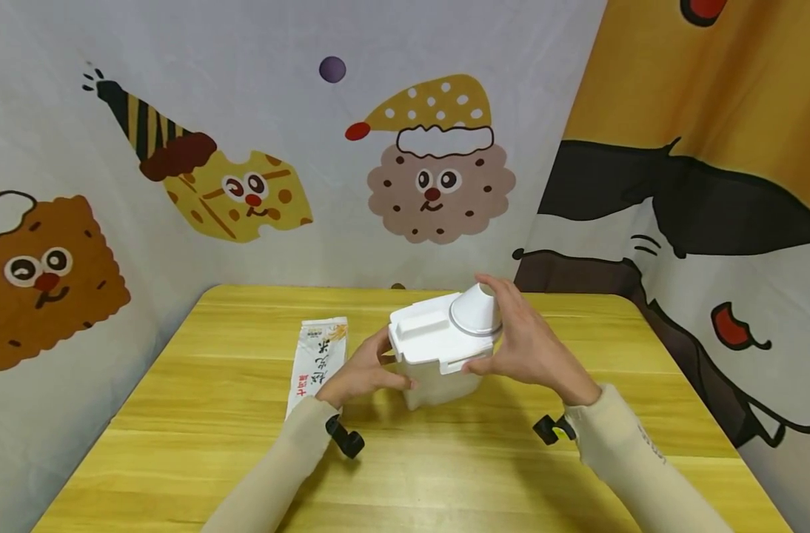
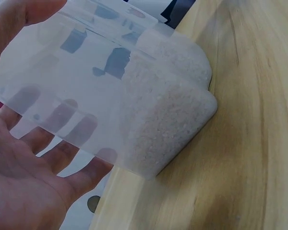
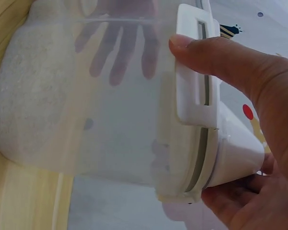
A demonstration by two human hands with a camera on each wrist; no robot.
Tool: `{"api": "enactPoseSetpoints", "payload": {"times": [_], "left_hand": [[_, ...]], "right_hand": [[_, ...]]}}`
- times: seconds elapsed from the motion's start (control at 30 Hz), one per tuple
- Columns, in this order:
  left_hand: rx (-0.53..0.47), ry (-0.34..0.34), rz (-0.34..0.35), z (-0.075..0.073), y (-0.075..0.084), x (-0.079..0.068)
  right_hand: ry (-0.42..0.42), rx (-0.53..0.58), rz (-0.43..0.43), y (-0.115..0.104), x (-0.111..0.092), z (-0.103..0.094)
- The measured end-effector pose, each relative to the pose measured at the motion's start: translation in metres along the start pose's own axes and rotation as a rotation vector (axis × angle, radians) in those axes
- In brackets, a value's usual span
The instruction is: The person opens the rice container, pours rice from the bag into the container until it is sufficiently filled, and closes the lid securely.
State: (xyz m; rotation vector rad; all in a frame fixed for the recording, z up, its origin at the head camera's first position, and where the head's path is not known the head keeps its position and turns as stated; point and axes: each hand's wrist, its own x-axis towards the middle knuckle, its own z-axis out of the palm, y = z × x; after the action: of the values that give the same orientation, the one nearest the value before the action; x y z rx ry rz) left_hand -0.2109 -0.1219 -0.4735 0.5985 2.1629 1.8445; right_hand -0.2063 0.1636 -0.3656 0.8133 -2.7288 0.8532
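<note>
A translucent rice container (image 1: 438,389) with a white lid (image 1: 420,333) stands between both hands. Through its wall, white rice (image 2: 170,115) shows at the bottom, which meets the tabletop. My left hand (image 1: 368,370) grips the body from the left, its thumb on the near face and its fingers spread along the side. On the right, my right hand (image 1: 525,344) holds the lid end. Its thumb presses the white side clasp (image 3: 194,100), while its fingers reach round the cone-shaped cup (image 3: 235,153) on the lid; some fingertips are hidden behind the cup.
A white printed packet (image 1: 315,355) lies flat on the wooden table (image 1: 198,444), left of the container and partly behind the left forearm. Behind the table's far edge hangs a curtain (image 1: 278,59) with cartoon figures.
</note>
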Motion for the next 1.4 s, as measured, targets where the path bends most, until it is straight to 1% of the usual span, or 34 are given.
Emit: {"api": "enactPoseSetpoints", "payload": {"times": [0.2,0.33,0.43,0.67,0.77,0.9,1.17,1.4], "left_hand": [[0.020,0.005,0.010,0.000,0.002,0.001],[0.030,0.011,0.011,0.001,0.002,0.001],[0.031,0.019,0.009,0.001,0.002,0.001],[0.035,0.028,0.031,0.001,0.000,0.001],[0.038,0.029,0.027,0.000,-0.001,0.000],[0.039,0.025,0.006,0.000,0.000,-0.001],[0.020,0.000,-0.016,0.001,0.002,0.000],[0.023,0.011,-0.008,0.002,0.003,-0.003]], "right_hand": [[0.059,-0.041,-0.035,0.005,-0.002,0.002],[0.097,-0.047,-0.065,0.008,-0.003,0.005],[0.118,-0.048,-0.084,0.009,-0.002,0.006],[0.154,-0.056,-0.116,0.012,-0.001,0.010],[0.145,-0.054,-0.116,0.012,-0.001,0.011],[0.109,-0.037,-0.107,0.012,-0.001,0.010],[0.078,0.007,-0.123,0.022,-0.001,0.008],[-0.001,0.063,-0.150,0.026,-0.001,-0.001]]}}
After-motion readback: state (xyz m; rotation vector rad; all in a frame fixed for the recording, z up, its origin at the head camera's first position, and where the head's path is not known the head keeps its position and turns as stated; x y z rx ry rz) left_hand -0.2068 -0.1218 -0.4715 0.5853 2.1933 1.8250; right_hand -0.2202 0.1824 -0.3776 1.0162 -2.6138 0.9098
